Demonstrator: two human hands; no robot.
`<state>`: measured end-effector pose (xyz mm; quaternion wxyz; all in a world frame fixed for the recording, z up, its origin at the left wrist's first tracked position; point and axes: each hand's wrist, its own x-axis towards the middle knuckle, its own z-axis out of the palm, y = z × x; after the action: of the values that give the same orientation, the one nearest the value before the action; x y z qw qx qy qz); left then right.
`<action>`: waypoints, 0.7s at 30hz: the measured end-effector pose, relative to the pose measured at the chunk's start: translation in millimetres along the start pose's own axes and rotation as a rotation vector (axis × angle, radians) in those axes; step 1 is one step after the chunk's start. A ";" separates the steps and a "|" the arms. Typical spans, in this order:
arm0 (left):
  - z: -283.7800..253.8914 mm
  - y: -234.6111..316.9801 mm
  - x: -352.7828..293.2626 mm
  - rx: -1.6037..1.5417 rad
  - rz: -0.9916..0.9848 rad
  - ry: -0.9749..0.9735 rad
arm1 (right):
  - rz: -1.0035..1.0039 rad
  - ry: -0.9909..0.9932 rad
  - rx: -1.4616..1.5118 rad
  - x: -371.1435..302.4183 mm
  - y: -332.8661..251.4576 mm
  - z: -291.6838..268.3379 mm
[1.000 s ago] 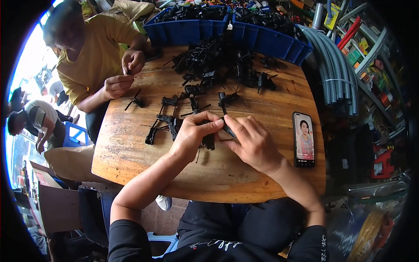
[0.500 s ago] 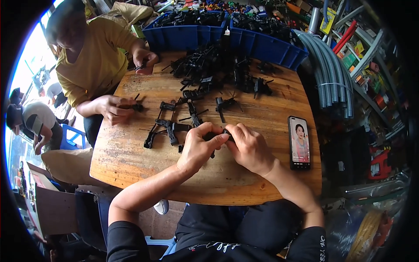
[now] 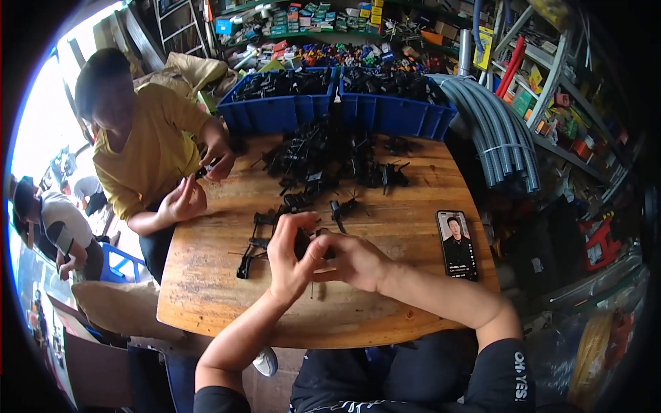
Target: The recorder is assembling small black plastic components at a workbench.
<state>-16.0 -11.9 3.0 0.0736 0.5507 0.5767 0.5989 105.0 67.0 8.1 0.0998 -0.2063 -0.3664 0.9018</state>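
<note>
My left hand (image 3: pixel 290 258) and my right hand (image 3: pixel 352 260) meet above the middle of the round wooden table (image 3: pixel 206 296), both closed around a small black plastic part (image 3: pixel 303 242) held between the fingers. Just to the left of my hands, a few more black parts (image 3: pixel 255 242) lie in a row on the wood. A big heap of the same black parts (image 3: pixel 323 162) covers the far half of the table.
A smartphone (image 3: pixel 456 244) with a lit screen lies at the table's right. Two blue crates (image 3: pixel 330 103) of black parts stand at the far edge. A person in a yellow shirt (image 3: pixel 148 158) works at the left. Grey pipes (image 3: pixel 499 138) lean at right, and shelves stand behind.
My hands have lifted slightly off the table and drawn closer to me, still holding the black part. The person in yellow has pulled both hands in near the table's left edge.
</note>
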 end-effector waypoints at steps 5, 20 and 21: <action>1.6 -0.5 5.3 0.332 0.314 0.052 | -0.054 -0.046 0.213 34.3 7.0 11.7; -7.2 -29.3 14.5 0.246 0.474 0.290 | -0.052 0.032 0.563 78.0 -42.0 12.2; -9.3 -31.0 13.7 0.232 0.439 0.262 | -0.061 0.023 0.603 89.5 -54.7 9.9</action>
<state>-45.1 2.5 -10.5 -0.1963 0.5851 0.5130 0.5966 22.1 129.4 26.1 0.1878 -0.1662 -0.0871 0.9641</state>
